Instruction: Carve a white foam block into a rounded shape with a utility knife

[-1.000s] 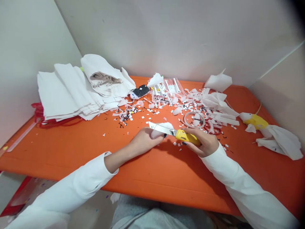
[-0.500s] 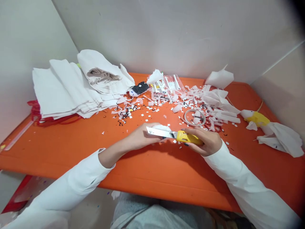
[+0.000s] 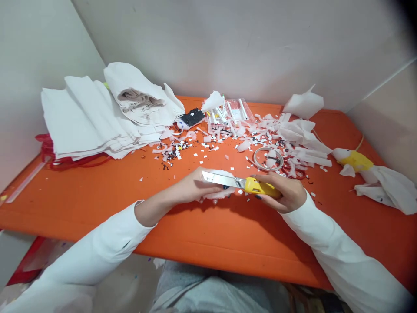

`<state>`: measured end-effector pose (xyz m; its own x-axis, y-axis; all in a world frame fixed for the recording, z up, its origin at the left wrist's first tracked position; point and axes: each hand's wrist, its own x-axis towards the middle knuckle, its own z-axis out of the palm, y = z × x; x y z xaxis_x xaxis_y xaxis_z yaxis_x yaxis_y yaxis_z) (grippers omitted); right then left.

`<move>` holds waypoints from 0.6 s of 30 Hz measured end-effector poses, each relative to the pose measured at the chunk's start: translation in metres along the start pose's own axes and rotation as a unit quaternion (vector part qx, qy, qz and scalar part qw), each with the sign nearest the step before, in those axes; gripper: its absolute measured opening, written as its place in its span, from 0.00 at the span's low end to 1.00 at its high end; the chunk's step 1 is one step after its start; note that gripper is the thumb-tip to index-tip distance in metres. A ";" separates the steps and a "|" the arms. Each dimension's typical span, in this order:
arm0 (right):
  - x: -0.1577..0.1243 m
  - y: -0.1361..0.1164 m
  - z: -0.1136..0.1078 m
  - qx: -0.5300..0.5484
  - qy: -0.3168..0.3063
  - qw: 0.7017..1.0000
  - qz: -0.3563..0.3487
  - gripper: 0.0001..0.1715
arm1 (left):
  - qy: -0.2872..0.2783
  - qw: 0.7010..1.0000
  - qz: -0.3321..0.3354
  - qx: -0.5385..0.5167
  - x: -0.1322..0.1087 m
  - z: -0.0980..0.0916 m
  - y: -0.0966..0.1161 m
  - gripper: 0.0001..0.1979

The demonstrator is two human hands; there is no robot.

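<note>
My right hand [image 3: 287,191] is closed around the yellow handle of a utility knife [image 3: 260,187]. Its long metal blade is out and points left, passing in front of my left hand [image 3: 198,184]. Pinched in my left hand is a piece of white paper [image 3: 219,194], crumpled or torn at the edge, which shows above and below the blade. Part of this piece is hidden behind the blade and fingers. Whether the blade touches the paper I cannot tell.
White paper sheets [image 3: 81,117] lie at the left over red plastic [image 3: 45,150]. Behind my hands are scraps [image 3: 176,150], a black-and-white object [image 3: 192,118], markers in a clear case [image 3: 237,111] and a tape roll [image 3: 257,161]. A yellow-and-white paper fish [image 3: 356,161] lies right.
More of the white paper now shows below the blade at my left hand. The knife has shifted very slightly right, and the whole view has moved a little.
</note>
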<state>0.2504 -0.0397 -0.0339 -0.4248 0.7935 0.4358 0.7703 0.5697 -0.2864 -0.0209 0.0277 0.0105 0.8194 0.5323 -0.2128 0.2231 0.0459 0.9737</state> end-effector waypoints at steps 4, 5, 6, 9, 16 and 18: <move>0.001 0.000 -0.002 0.005 0.004 1.000 0.001 0.20 | 0.018 1.000 -0.010 0.001 0.000 -0.003 -0.006 0.19; 0.001 0.000 -0.003 0.007 0.002 1.000 0.001 0.20 | 0.015 1.000 -0.004 0.000 0.000 -0.003 -0.007 0.18; 0.001 0.000 -0.003 0.010 -0.001 1.000 0.001 0.20 | 0.010 1.000 0.006 -0.003 0.000 -0.003 -0.008 0.18; 0.001 0.000 -0.001 0.023 -0.009 1.000 0.013 0.19 | 0.000 0.999 0.032 -0.019 0.001 -0.002 -0.009 0.17; -0.001 0.000 0.008 0.071 -0.013 0.997 0.021 0.20 | 0.007 1.000 0.021 -0.022 0.000 0.003 -0.010 0.15; -0.001 0.001 0.009 0.079 -0.017 0.996 0.028 0.20 | 0.008 1.000 0.025 -0.016 0.000 0.002 -0.010 0.15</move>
<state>0.2479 -0.0381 -0.0425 -0.4010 0.8301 0.3874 0.7098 0.5489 -0.4414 -0.0222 0.0251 0.0009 0.8205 0.5479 -0.1632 0.1650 0.0464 0.9852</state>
